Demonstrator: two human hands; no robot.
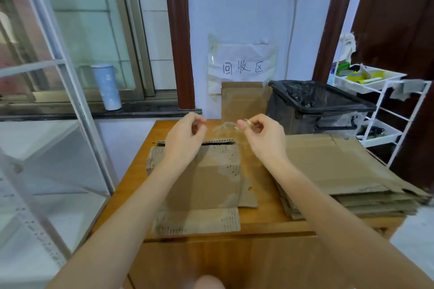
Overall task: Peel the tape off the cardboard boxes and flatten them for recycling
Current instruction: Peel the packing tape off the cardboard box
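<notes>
Tape-peel step: my right hand point(259, 130) pinches a crumpled clear tape strip point(224, 127) at frame centre, left hand point(185, 132) curled beside it holding nothing I can see, over the torn brown cardboard box point(202, 176) lying on the wooden desk point(265, 197); next, bin the tape in the black-lined bin point(314, 101).

Both forearms are bare from the lower frame edge up to the wrists, with no sleeve reaching into view. The left hand point(185, 134) and the right hand point(263, 134) wear no gloves. The fingers point(244, 124) carry short nails. At the bottom edge a rounded, blurred body part shows, too unclear to identify.
</notes>
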